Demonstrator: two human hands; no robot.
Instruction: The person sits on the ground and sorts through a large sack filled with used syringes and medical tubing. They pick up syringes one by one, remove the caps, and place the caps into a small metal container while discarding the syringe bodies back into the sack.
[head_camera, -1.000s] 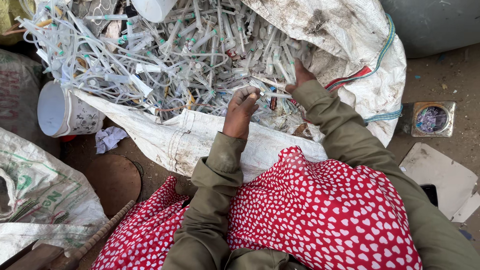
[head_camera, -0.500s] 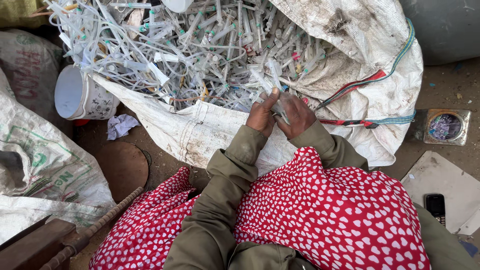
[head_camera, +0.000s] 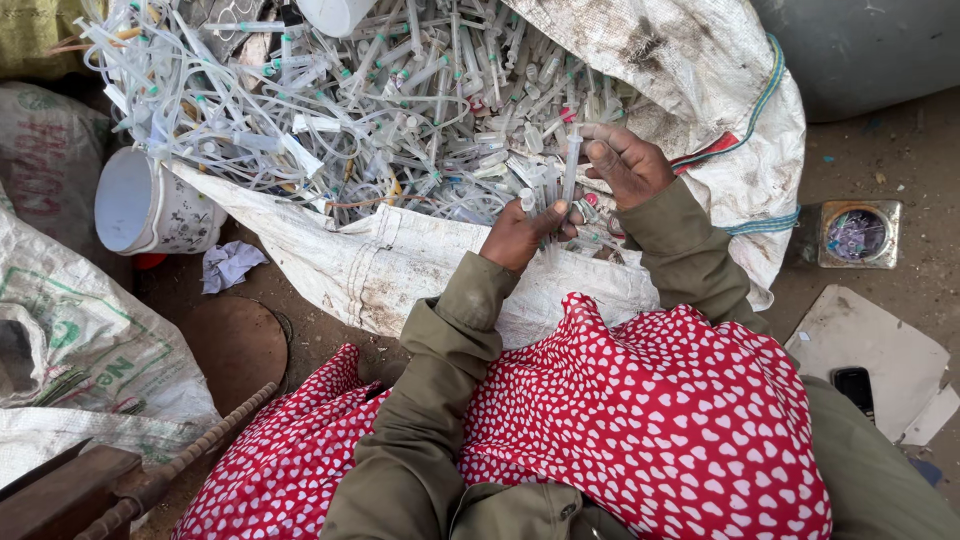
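I saw both hands pinched shut on one clear syringe (head_camera: 570, 168), the left hand (head_camera: 522, 232) gripping its lower end, the right hand (head_camera: 625, 160) its upper barrel, above the white sack (head_camera: 400, 262) of tubing just beyond the fingertips.

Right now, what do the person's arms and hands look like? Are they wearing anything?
Both arms wear long olive-green sleeves of a plain jacket, creased at the elbows, ending in loose cuffs at the wrists. The left hand and right hand are bare: no gloves, and no rings or watch that I can see.
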